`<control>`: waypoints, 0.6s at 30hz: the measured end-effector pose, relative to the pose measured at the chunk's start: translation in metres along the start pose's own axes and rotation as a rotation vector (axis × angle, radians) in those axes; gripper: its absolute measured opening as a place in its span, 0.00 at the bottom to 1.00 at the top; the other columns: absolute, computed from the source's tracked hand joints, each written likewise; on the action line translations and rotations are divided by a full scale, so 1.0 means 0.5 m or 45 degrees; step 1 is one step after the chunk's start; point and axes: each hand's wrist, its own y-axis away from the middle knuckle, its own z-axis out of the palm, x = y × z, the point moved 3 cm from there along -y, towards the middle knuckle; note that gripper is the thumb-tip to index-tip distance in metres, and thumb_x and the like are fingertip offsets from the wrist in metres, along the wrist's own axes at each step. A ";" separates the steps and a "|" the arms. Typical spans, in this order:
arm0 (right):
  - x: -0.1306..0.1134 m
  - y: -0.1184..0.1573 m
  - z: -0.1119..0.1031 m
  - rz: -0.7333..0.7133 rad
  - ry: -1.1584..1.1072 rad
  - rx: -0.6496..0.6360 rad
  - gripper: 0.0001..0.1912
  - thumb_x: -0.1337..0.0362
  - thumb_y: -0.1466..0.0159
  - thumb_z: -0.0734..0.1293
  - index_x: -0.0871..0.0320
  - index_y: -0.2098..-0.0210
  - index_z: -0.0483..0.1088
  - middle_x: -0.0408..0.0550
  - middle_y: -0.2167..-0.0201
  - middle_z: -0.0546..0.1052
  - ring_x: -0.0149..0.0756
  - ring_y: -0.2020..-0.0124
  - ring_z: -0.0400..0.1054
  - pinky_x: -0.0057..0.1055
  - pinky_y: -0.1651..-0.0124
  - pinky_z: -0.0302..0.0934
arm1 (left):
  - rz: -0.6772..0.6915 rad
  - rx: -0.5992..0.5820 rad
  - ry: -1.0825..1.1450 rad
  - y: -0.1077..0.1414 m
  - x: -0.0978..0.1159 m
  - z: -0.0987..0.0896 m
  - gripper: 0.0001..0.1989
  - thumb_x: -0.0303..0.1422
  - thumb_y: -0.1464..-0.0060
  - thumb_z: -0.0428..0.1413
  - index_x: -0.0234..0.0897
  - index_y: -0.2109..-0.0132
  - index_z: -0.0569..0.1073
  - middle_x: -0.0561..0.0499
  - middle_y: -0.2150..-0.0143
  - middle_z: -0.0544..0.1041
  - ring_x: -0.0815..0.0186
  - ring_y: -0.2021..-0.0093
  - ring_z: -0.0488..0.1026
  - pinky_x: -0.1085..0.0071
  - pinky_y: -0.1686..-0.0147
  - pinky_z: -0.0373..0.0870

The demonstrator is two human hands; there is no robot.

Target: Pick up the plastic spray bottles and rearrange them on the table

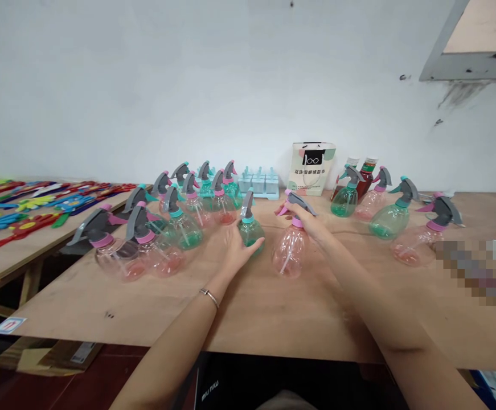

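Observation:
Near the middle of the wooden table (265, 319), my left hand (240, 246) is wrapped round the body of a green spray bottle (251, 228), thumb out to the right. Just right of it stands a pink spray bottle (289, 253); my right hand (301, 216) grips its grey and pink spray head, fingers behind the nozzle. Both bottles are upright on the table and apart from each other. To the left stands a group of several pink and green spray bottles (162, 256). On the right, more spray bottles (390, 219) form a slanting row, each holding a little coloured liquid.
Against the wall are a light blue mould (259, 185), a paper bag (310, 169) and two dark red bottles (366, 176). Colourful flower-shaped items (29, 225) lie on another table at the left. A pixelated patch covers something at the right.

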 end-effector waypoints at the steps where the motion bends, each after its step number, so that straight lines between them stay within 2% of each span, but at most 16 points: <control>1: 0.001 0.000 0.000 -0.014 0.018 -0.005 0.14 0.49 0.42 0.69 0.53 0.72 0.73 0.44 0.63 0.80 0.39 0.54 0.72 0.33 0.52 0.62 | -0.004 0.002 0.002 0.000 0.000 0.000 0.40 0.43 0.54 0.66 0.38 0.39 0.58 0.38 0.40 0.67 0.47 0.37 0.65 0.48 0.37 0.59; 3: -0.001 0.001 0.002 -0.046 0.039 0.011 0.14 0.49 0.42 0.69 0.53 0.72 0.73 0.43 0.64 0.80 0.39 0.55 0.72 0.33 0.53 0.62 | -0.006 0.003 0.010 0.001 0.000 0.000 0.40 0.43 0.54 0.66 0.38 0.38 0.58 0.38 0.40 0.67 0.47 0.37 0.65 0.48 0.37 0.58; 5: -0.005 0.005 0.003 -0.059 0.032 0.071 0.17 0.46 0.43 0.69 0.53 0.75 0.70 0.43 0.71 0.78 0.37 0.63 0.72 0.33 0.58 0.62 | -0.006 0.003 0.017 0.001 -0.001 0.000 0.40 0.43 0.54 0.66 0.39 0.38 0.59 0.38 0.40 0.67 0.47 0.37 0.65 0.49 0.37 0.59; 8: -0.013 0.012 0.003 -0.042 0.096 0.145 0.23 0.42 0.43 0.68 0.53 0.81 0.66 0.42 0.81 0.71 0.34 0.74 0.65 0.33 0.65 0.61 | -0.014 0.009 0.014 0.000 -0.002 0.001 0.40 0.44 0.55 0.66 0.38 0.39 0.59 0.38 0.40 0.68 0.47 0.37 0.65 0.48 0.37 0.59; 10: -0.020 0.013 0.001 -0.067 0.148 0.172 0.24 0.42 0.42 0.67 0.54 0.81 0.67 0.43 0.80 0.72 0.34 0.74 0.64 0.33 0.65 0.61 | -0.014 0.003 0.015 -0.001 -0.002 0.001 0.40 0.44 0.55 0.66 0.38 0.39 0.59 0.38 0.40 0.68 0.47 0.37 0.65 0.48 0.37 0.58; 14: -0.025 0.003 -0.021 -0.154 0.201 0.226 0.18 0.45 0.42 0.69 0.52 0.76 0.70 0.45 0.71 0.77 0.38 0.66 0.68 0.34 0.62 0.63 | -0.034 -0.018 0.001 -0.001 -0.001 0.000 0.40 0.44 0.54 0.66 0.38 0.38 0.59 0.37 0.40 0.67 0.46 0.36 0.64 0.47 0.36 0.57; 16: -0.022 -0.008 -0.049 -0.206 0.276 0.281 0.15 0.46 0.43 0.70 0.52 0.72 0.72 0.46 0.70 0.77 0.40 0.65 0.68 0.36 0.62 0.64 | -0.041 -0.020 0.002 0.000 0.000 -0.001 0.40 0.44 0.54 0.66 0.38 0.38 0.59 0.38 0.39 0.67 0.46 0.36 0.63 0.47 0.36 0.57; 18: -0.016 -0.020 -0.092 -0.271 0.392 0.405 0.15 0.47 0.44 0.71 0.52 0.67 0.75 0.45 0.71 0.76 0.40 0.66 0.68 0.37 0.62 0.64 | -0.039 -0.018 0.013 0.000 0.000 -0.001 0.41 0.44 0.55 0.66 0.39 0.38 0.59 0.38 0.39 0.67 0.46 0.36 0.64 0.47 0.36 0.57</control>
